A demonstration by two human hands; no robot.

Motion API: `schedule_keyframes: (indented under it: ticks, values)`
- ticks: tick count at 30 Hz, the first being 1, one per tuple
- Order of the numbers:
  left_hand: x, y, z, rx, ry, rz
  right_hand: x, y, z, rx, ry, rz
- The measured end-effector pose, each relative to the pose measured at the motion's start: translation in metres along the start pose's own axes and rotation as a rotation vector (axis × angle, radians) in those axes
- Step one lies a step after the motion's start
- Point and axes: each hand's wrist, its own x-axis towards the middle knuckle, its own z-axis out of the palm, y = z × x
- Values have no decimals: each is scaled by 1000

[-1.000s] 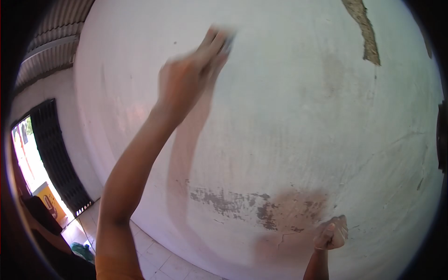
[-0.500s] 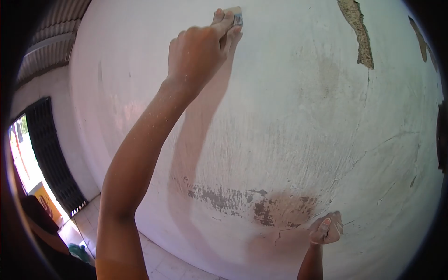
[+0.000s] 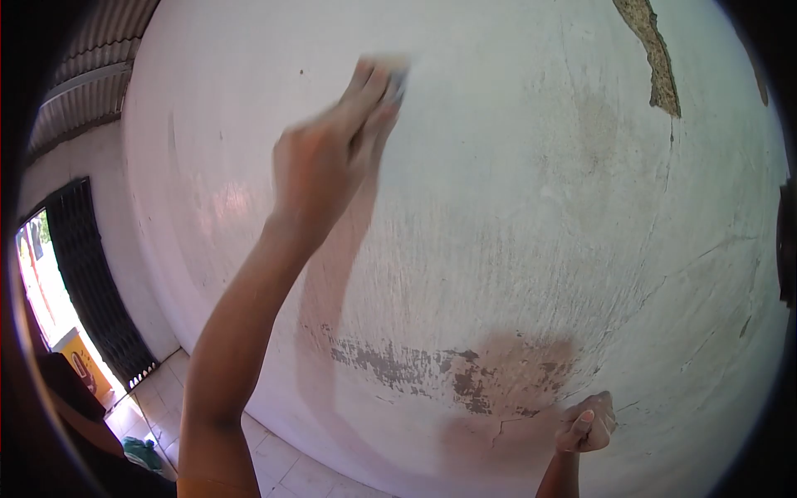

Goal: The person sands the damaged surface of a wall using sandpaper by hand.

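My left hand (image 3: 332, 153) is raised against the white plastered wall (image 3: 465, 183), its fingers closed on a small flat piece of sandpaper (image 3: 397, 66). The sandpaper looks beige with a blue-grey part and is blurred by motion. At lower right, my right hand (image 3: 588, 422) is closed in a fist close to the wall. Pale dust covers it, and whatever it may hold is hidden. A worn grey patch (image 3: 398, 365) of bare plaster lies between the two hands, lower on the wall.
A strip of broken plaster (image 3: 656, 62) shows at the upper right, with cracks running below it. On the left are a black folding gate (image 3: 95, 282), a bright doorway and a corrugated roof (image 3: 95, 58). Pale tiles (image 3: 290, 473) cover the floor, with a green bundle (image 3: 143, 452) on it.
My left hand has slid down and left along the wall with the sandpaper. My right hand sits slightly lower and further right in view, still closed.
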Motion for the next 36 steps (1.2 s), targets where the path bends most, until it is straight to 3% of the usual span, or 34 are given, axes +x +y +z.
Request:
schedule_keyframes:
  ticks: [2,4,6,8,11,15,17,20,21,23,25,29,31,33,35,36]
  values:
    - [-72,-16,-7,-30,-60,-28,2,-2,-2,-7,-34,33]
    - [-87,-19,-7,-40,-81,-17,7,-8,-4,-78,-108,77]
    - [-73,-25,0,-30,-63,14,13,-13,0,-111,-118,79]
    - [4,-21,6,44,-34,54,14,-11,2,-124,-111,48]
    - [69,-4,-2,169,-135,-28,8,-7,5,-99,-45,21]
    - [-36,-21,1,-48,3,65,7,-4,3,-30,-49,37]
    - [-55,-20,-1,-43,-25,71,6,-7,1,-44,-71,46]
    - [4,-18,10,31,39,124,16,-12,3,-100,-121,49]
    - [45,-7,5,138,-72,77,17,-14,4,-124,-134,51]
    - [75,-7,8,137,-34,118,17,-12,8,-129,-93,25]
    - [60,-5,8,85,-81,73,9,-5,6,-85,-11,-22]
    - [-70,-38,-6,-31,-78,133,4,-4,1,-16,-50,30]
    - [-63,-37,-6,-2,-94,139,17,-13,5,-70,-113,67]
    - [8,-25,3,-48,-51,198,15,-12,7,-100,-82,47]
    - [91,12,-8,288,-264,106,15,-11,11,-118,-62,39]
    - [85,3,-7,220,-236,160,14,-13,9,-128,-63,51]
